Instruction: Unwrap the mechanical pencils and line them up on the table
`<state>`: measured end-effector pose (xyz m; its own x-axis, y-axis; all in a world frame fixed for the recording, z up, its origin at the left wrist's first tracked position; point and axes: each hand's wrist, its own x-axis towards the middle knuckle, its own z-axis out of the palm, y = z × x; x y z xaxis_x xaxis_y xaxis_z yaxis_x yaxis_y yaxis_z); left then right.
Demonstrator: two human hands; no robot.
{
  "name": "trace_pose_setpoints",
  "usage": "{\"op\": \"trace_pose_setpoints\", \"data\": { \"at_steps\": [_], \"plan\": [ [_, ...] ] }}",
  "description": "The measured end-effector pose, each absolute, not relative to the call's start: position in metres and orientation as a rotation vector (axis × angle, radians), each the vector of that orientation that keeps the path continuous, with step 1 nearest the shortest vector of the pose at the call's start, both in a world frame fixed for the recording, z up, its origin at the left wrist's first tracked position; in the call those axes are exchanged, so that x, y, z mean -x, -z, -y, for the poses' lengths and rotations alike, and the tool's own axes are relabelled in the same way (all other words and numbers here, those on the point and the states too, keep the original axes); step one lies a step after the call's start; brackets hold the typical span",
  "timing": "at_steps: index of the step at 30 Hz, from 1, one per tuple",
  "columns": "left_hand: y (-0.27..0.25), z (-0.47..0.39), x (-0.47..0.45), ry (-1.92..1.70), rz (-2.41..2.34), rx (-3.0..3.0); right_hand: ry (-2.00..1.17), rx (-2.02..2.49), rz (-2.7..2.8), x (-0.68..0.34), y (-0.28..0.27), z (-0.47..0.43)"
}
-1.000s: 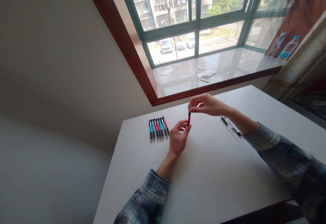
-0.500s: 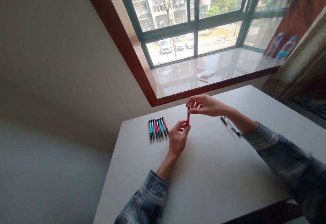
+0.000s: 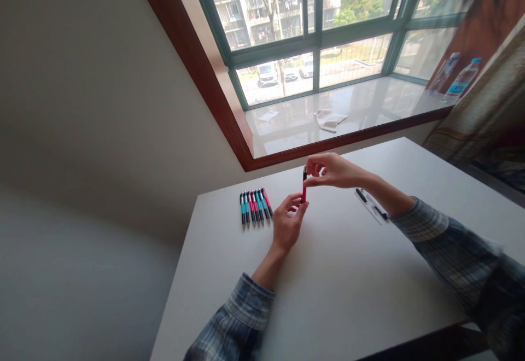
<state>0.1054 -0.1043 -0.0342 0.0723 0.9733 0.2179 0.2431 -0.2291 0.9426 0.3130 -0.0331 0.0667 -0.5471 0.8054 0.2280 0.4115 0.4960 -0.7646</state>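
A pink and black pen (image 3: 304, 192) stands upright above the table, its tip pointing up. My left hand (image 3: 287, 224) is closed on its lower end, thumb and fingers pinching it. At the pen's black upper part is my right hand (image 3: 334, 170), fingers curled and thumb against the barrel. Left of my hands, a row of several pens (image 3: 255, 208) in turquoise, pink and black lies side by side. Under my right wrist lie a slim black pen part (image 3: 361, 195) and a thin white refill (image 3: 372, 213), partly covered by the forearm.
The white table (image 3: 328, 284) meets the wall below a red-brown window frame (image 3: 295, 157). On the sill lie a crumpled cloth (image 3: 330, 120) and a white paper (image 3: 268, 116). Plastic bottles (image 3: 461, 82) stand at the right, beside a curtain (image 3: 471, 109).
My right fingers have shifted slightly to the right around the pen's upper part, showing more of its black section. My left hand keeps its grip, and the row of pens is unchanged.
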Motion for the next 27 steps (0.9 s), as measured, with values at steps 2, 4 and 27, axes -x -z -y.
{"op": "trace_pose_setpoints", "data": {
  "at_steps": [2, 4, 27],
  "plan": [
    [0.0346, 0.1043, -0.1052, -1.214, -1.243, -1.585, -0.933, 0.967, 2.166, -0.3131, -0.0667, 0.0329],
    [0.0348, 0.1043, -0.105, -1.209, -1.246, -1.588, -0.949, 0.964, 2.176, -0.3131, -0.0665, 0.0328],
    [0.0281, 0.1063, -0.1063, -1.188, -1.138, -1.544, -1.004, 0.982, 2.16, -0.3134, -0.066, 0.0314]
  ]
}}
